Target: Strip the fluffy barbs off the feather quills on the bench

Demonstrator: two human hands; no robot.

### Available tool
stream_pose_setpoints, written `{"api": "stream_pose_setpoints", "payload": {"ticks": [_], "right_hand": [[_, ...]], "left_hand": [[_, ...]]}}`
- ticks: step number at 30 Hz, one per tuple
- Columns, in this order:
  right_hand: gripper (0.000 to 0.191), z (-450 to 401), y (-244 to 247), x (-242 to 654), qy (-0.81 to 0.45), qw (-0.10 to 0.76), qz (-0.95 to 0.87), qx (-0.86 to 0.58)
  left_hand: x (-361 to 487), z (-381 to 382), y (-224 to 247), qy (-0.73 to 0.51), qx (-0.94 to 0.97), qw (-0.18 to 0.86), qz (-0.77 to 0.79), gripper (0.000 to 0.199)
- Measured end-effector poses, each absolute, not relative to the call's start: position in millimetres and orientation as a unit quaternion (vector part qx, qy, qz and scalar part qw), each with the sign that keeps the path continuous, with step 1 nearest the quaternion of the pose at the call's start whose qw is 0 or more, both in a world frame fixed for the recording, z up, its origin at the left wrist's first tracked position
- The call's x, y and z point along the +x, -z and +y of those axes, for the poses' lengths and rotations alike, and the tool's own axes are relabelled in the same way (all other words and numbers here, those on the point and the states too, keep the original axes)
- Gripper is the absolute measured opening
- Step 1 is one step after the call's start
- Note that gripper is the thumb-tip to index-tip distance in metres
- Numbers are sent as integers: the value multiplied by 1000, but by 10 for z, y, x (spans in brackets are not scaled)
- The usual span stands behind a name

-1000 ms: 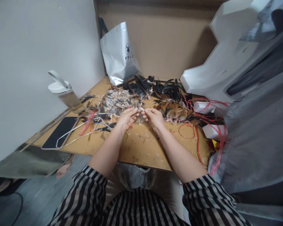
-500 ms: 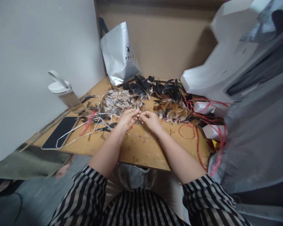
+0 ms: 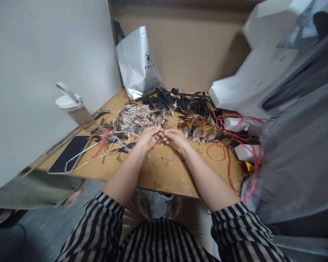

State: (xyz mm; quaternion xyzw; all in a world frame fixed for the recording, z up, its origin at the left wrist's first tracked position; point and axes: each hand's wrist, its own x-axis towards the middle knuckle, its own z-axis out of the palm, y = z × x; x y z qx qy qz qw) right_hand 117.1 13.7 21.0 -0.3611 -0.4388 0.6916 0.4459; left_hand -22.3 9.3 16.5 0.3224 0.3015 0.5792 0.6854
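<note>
My left hand [image 3: 151,137] and my right hand [image 3: 176,138] meet fingertip to fingertip above the middle of the table. Thumb and forefinger are pinched on each side, and what they hold is too small to make out. Right beyond the fingertips shows a small brown and dark feather tuft [image 3: 159,118]; whether it is held or lies behind, I cannot tell. Pale speckled feathers [image 3: 136,115] are heaped beyond my left hand. To the right of my right hand lie brown feathers [image 3: 203,129], with black feathers [image 3: 164,100] behind.
On the left are a dark-screened tablet or phone [image 3: 69,154], white strips [image 3: 91,147] and a lidded cup [image 3: 76,109]. A silver bag [image 3: 136,62] stands at the back. Red cords [image 3: 232,136] and white power strips [image 3: 246,152] lie right, beside grey cloth [image 3: 303,156].
My right hand's fingers have spread and straightened slightly while the fingertips stay close to my left hand. My left hand has barely moved.
</note>
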Motion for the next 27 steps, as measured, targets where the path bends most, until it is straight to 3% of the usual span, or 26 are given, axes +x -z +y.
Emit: {"api": "stream_pose_setpoints", "payload": {"ticks": [5, 14, 22, 27], "right_hand": [[27, 84, -215, 1101, -663, 461, -479, -343], [21, 105, -194, 1092, -590, 505, -499, -386], [20, 143, -244, 1191, -714, 481, -398, -317], [21, 150, -283, 1258, -712, 448, -425, -336]], "left_hand": [[-234, 105, -166, -583, 306, 691, 299, 5], [-237, 103, -178, -587, 283, 706, 278, 5], [-259, 95, -193, -594, 317, 681, 289, 9], [-241, 87, -195, -590, 372, 638, 327, 17]]}}
